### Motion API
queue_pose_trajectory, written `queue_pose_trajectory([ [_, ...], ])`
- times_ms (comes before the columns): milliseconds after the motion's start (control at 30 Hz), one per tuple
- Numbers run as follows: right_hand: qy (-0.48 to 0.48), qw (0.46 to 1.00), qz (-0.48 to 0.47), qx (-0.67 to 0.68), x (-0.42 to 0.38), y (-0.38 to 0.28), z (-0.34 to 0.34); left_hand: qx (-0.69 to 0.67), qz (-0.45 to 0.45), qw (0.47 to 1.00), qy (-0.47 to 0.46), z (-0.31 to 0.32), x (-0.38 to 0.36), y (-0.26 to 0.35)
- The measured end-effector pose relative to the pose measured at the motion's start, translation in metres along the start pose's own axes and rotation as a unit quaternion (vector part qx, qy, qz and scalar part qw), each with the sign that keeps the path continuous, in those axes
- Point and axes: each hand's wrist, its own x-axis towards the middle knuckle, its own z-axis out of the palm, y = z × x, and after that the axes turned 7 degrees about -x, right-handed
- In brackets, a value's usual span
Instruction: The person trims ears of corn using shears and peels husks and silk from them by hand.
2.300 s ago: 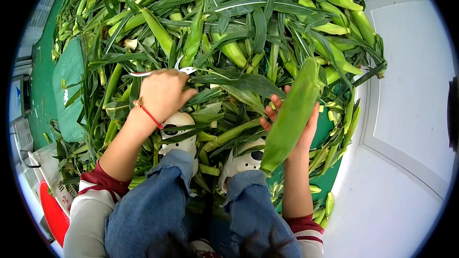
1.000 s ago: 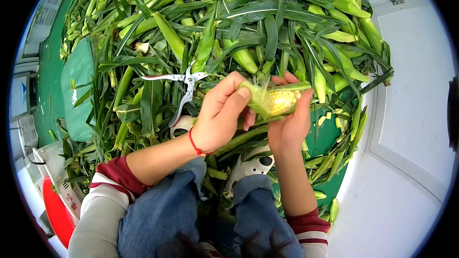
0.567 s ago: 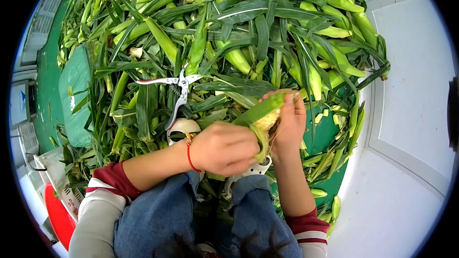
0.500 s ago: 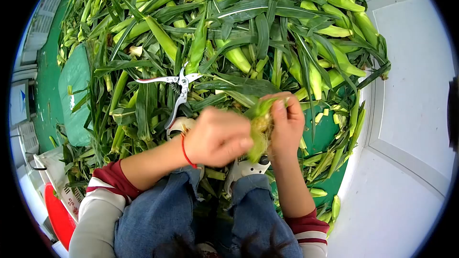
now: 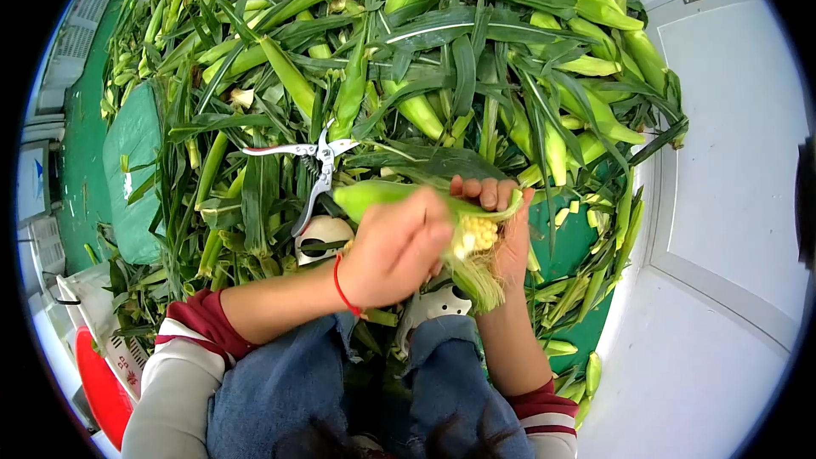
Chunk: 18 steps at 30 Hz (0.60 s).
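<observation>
A partly husked ear of corn is held above the knees of a seated person, its bare kernels turned toward the right hand and its tip of green husk pointing left. The right grip is closed about the ear's bared end, fingers curled over a folded-back strip. The left hand, blurred and half curled, lies across the husk; whether it has hold of a leaf cannot be told. Pale silk hangs below the kernels.

Good husking here would seem to ask for a steady right hand and a left that pinches each leaf close to its edge, drawing it along the ear rather than across the kernels. Loose silk is probably best gathered with the leaves. The shears, blades parted, rest on leaves just beyond the left hand; knuckles should stay clear of them on a wide pull.
</observation>
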Motion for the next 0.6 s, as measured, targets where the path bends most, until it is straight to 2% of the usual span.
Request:
queue_pose_trajectory([
  [33, 0.055, 0.998, 0.020, -0.014, 0.001, -0.003, 0.010, 0.067, 0.133, 0.989, -0.015, 0.000, -0.001, -0.008],
  [67, 0.003, 1.000, 0.009, 0.012, 0.001, -0.003, 0.007, 0.132, 0.262, 0.955, -0.028, -0.001, -0.003, -0.012],
  [133, -0.050, 0.998, -0.008, 0.023, -0.002, -0.007, 0.008, 0.111, 0.334, 0.931, -0.095, -0.002, -0.009, -0.009],
  [167, -0.072, 0.997, -0.009, 0.022, -0.003, -0.010, 0.008, 0.118, 0.342, 0.920, -0.153, -0.007, -0.012, -0.006],
  [233, -0.118, 0.993, -0.008, 0.021, -0.005, -0.015, 0.009, 0.083, 0.383, 0.902, -0.183, -0.004, -0.011, -0.009],
  [300, -0.093, 0.995, -0.017, -0.023, -0.008, -0.016, 0.018, 0.055, 0.398, 0.895, -0.192, -0.004, -0.010, -0.009],
  [333, -0.080, 0.996, -0.021, -0.044, -0.008, -0.016, 0.021, 0.049, 0.360, 0.925, -0.112, 0.000, -0.011, -0.009],
  [367, -0.148, 0.986, -0.027, -0.078, -0.003, -0.014, 0.003, 0.042, 0.319, 0.946, -0.031, 0.007, -0.014, -0.010],
  [400, -0.156, 0.980, -0.012, -0.121, -0.003, -0.012, 0.003, 0.034, 0.275, 0.960, 0.051, 0.011, -0.013, -0.006],
  [433, -0.164, 0.973, 0.003, -0.165, -0.002, -0.010, 0.005, -0.042, 0.071, 0.996, 0.043, 0.004, -0.016, 0.006],
  [467, -0.172, 0.963, 0.017, -0.208, -0.001, -0.010, 0.005, -0.278, -0.083, 0.955, 0.061, 0.006, -0.013, 0.015],
  [500, -0.199, 0.949, 0.015, -0.244, 0.005, -0.006, -0.001, -0.367, -0.149, 0.913, 0.099, 0.005, -0.004, 0.018],
  [533, -0.178, 0.958, 0.010, -0.224, -0.001, -0.005, -0.002, -0.449, -0.211, 0.858, 0.135, 0.002, 0.006, 0.019],
  [567, -0.161, 0.957, 0.047, -0.237, -0.004, -0.004, -0.006, -0.497, -0.252, 0.810, 0.185, -0.003, 0.010, 0.010],
  [600, -0.102, 0.959, 0.101, -0.244, -0.006, -0.003, -0.005, -0.541, -0.282, 0.770, 0.188, -0.008, 0.015, 0.013],
])
